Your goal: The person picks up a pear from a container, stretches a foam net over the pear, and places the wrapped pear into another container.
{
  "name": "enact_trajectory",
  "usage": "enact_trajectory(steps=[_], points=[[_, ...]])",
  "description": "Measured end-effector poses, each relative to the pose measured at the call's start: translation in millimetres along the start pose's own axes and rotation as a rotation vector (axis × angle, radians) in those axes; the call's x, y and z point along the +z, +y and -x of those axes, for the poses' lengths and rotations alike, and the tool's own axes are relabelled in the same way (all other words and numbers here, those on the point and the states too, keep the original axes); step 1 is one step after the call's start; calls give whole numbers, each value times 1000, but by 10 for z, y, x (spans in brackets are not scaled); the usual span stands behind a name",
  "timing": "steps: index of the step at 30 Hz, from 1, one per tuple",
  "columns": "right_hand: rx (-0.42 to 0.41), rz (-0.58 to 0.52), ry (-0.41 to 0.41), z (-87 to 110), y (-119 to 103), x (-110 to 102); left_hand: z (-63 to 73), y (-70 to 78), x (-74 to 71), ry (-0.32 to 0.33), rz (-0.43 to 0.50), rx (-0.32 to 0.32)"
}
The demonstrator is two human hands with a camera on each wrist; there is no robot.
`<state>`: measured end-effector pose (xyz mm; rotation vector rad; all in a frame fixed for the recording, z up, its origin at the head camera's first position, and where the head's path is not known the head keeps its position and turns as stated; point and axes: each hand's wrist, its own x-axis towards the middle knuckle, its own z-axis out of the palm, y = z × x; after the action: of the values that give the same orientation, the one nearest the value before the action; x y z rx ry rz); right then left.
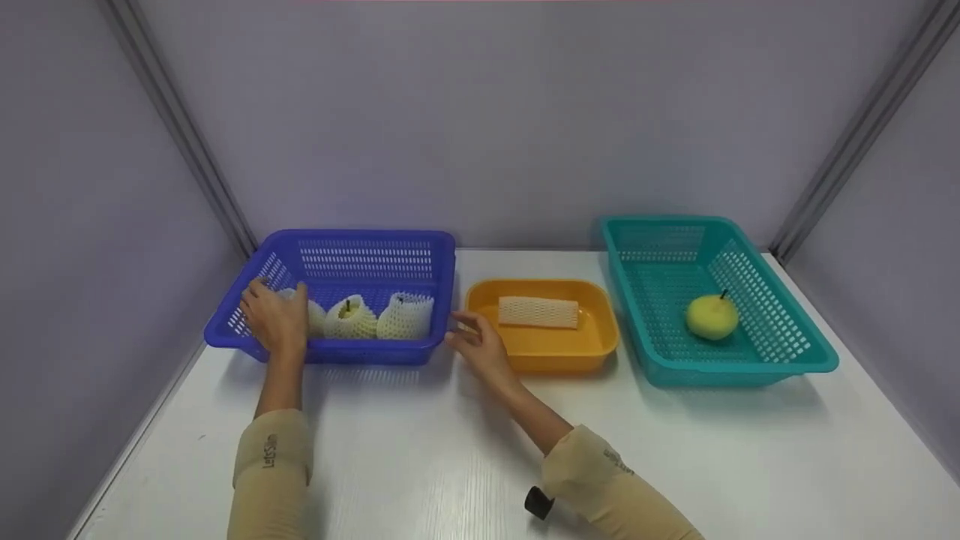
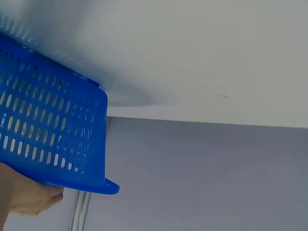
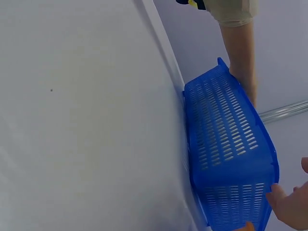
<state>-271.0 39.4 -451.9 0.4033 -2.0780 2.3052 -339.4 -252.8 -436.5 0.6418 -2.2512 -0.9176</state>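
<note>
In the head view, my left hand reaches over the front left of a blue basket, at a pear in a white foam net. The hand partly covers this pear, and whether the fingers grip it is hidden. To its right in the basket sit two more netted pears, a middle one with its stem showing and a right one. My right hand hovers at the basket's right rim, fingers loosely bent and holding nothing. The right wrist view shows its fingertips close to that rim; contact is unclear.
An orange tray right of the blue basket holds an empty foam net. Farther right, a teal basket contains a bare yellow pear. Grey walls enclose the white table. A small black object shows by the right sleeve.
</note>
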Motion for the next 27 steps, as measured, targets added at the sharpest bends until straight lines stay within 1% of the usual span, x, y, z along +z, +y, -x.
enact_trajectory(steps=[2, 3, 4, 6, 8, 12, 15, 18, 20, 23, 27], points=[[-20, -21, -6, 36, -33, -69, 21, 14, 9, 92, 91, 67], [-33, -21, -3, 53, -46, -108, 36, 31, 11, 127, 130, 102], [-45, -25, 0, 72, -64, -148, 55, 53, 12, 149, 161, 134], [-68, -28, 6, 109, -102, -230, 112, 122, 8, 172, 216, 189], [-83, -28, 10, 147, -150, -312, 190, 218, 5, 171, 273, 233], [-114, -45, 3, 215, -252, -478, 403, 460, -6, 141, 397, 322], [-124, -22, 15, 259, -320, -616, 592, 662, -9, 108, 487, 392], [-126, 25, 52, 290, -372, -773, 793, 856, 14, 75, 563, 474], [-129, 50, 81, 307, -405, -886, 933, 980, 42, 51, 603, 525], [-148, 50, 119, 328, -448, -1053, 1144, 1142, 105, -9, 646, 597], [-159, 82, 172, 359, -493, -1282, 1442, 1317, 212, -97, 683, 654]])
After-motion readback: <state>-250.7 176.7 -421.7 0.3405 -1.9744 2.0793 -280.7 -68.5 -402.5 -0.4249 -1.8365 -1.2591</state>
